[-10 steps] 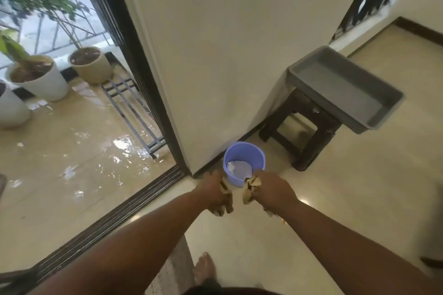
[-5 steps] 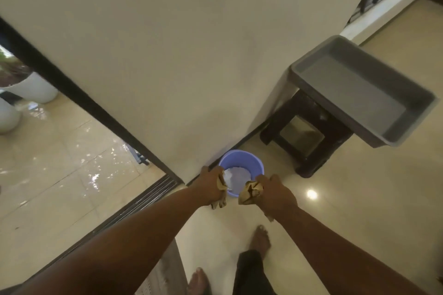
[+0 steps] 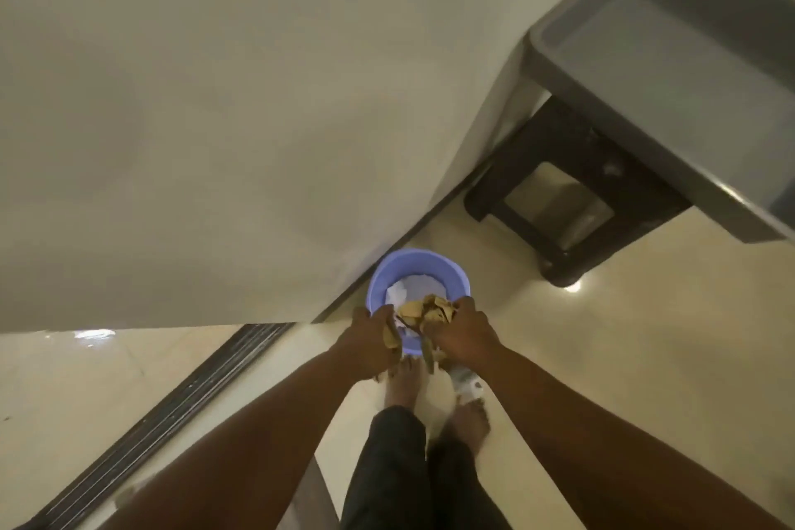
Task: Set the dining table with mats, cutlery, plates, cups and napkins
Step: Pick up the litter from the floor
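Left hand [image 3: 365,336] and right hand [image 3: 462,331] each hold crumpled brown paper [image 3: 423,310], fingers curled tight on it, over the near rim of the blue bin [image 3: 383,271]. The bin stands on the floor [image 3: 645,336] against the wall [image 3: 258,99]. A grey tray [image 3: 671,69] on a dark stool [image 3: 559,194] stands well apart; open floor lies between.

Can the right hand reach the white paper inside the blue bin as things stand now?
Probably yes. The right hand is directly above the near rim of the blue bin, whose top is open. However, its fingers already grip crumpled brown paper, so it would have to drop that before taking the white paper.
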